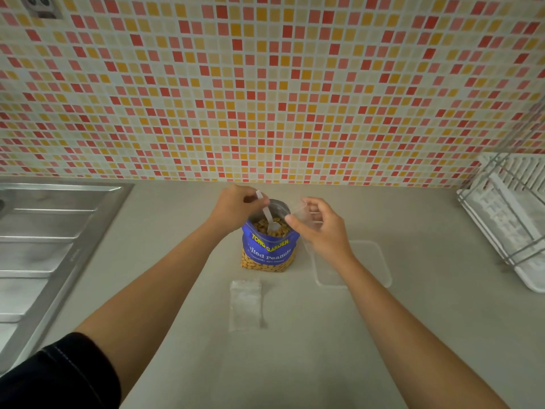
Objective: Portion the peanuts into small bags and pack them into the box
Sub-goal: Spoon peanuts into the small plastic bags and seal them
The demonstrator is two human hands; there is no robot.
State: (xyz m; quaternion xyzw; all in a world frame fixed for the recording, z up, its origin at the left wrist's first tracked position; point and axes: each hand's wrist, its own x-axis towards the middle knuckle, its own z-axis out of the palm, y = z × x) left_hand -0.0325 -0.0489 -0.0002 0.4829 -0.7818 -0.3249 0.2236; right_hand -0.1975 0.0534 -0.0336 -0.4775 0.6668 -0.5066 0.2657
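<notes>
Dim, even light – soft blur, wide-angle bowing

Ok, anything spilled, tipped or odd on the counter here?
Nothing stands out. The peanut bag stands upright, the left hand holds a spoon in it, the right hand pinches a small clear bag beside it. No loose peanuts show on the counter; the box sits flat.

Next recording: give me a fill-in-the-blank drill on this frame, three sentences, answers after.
The left hand holds a white ____ dipped into the peanut bag.
The right hand pinches a small clear ____.
The clear box lies to the peanut bag's ____.
Missing: spoon; bag; right.
</notes>
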